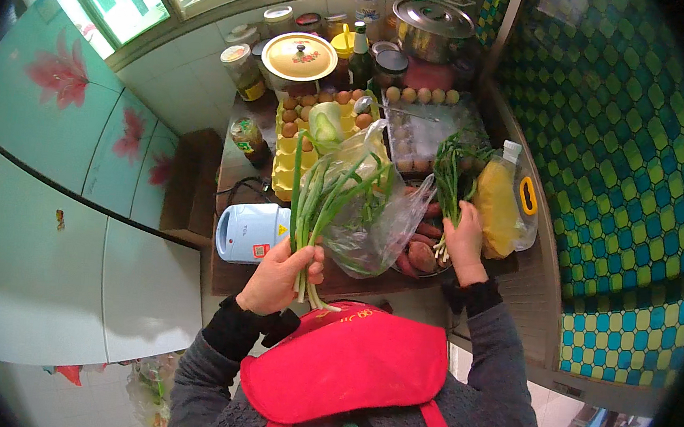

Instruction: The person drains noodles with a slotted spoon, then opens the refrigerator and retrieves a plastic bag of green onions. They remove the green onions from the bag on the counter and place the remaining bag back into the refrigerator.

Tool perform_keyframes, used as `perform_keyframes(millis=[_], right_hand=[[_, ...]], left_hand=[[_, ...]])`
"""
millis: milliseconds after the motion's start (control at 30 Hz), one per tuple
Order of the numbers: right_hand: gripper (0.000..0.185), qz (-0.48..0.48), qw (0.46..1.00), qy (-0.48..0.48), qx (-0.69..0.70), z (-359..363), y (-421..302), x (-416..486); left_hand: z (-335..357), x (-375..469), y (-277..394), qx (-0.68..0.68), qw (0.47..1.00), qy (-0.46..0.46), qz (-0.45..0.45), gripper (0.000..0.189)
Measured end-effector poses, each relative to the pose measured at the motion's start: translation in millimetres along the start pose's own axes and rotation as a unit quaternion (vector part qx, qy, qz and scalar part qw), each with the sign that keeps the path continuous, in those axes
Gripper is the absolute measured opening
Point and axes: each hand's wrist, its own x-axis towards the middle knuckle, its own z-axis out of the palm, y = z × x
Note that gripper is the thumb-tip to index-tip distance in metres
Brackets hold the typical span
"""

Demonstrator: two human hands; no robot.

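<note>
My left hand [283,274] grips a bunch of green onions [318,211] near their white ends, close to the table's front edge. In my right hand [465,242] is a second, darker bunch of thin scallions [451,168], held low over a bowl of sweet potatoes [422,256]. Between my hands lies a clear plastic bag [370,240] with some green stalks visible in it. Part of the sweet potatoes is hidden by the bag and my right hand.
A light blue appliance [249,233] sits at left. Behind are a yellow egg tray [284,175] topped by a cut vegetable [326,124], and a plastic-covered egg tray [413,134]. A jug [501,203] stands right. Jars, a lidded enamel pot [299,66] and a steel pot [433,38] line the back.
</note>
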Motion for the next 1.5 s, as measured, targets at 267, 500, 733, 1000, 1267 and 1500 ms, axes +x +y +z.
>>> perform_keyframes(millis=[267, 500, 733, 1000, 1267, 1500], right_hand=[[0.072, -0.411, 0.887, -0.025, 0.209, -116, -168, 14], [0.088, -0.525, 0.827, -0.199, 0.012, -94, -219, 34], [0.05, -0.28, 0.82, -0.386, 0.316, -87, -187, 61], [0.03, 0.078, 0.605, -0.342, 0.715, -48, -192, 29], [0.037, 0.189, 0.602, -0.286, 0.721, -30, -199, 6], [0.021, 0.211, 0.6, -0.176, 0.751, -60, -176, 25]], left_hand=[[9, 4, 25, 0.344, 0.939, 0.005, -0.022, 0.012], [22, -19, 65, 0.566, 0.819, -0.087, 0.041, 0.013], [19, -25, 95, 0.449, 0.889, -0.08, 0.047, 0.011], [30, 28, 40, 0.322, 0.937, -0.032, 0.13, 0.02], [46, 70, -7, 0.536, 0.786, 0.001, 0.308, 0.031], [53, 80, 6, 0.633, 0.691, -0.062, 0.344, 0.038]])
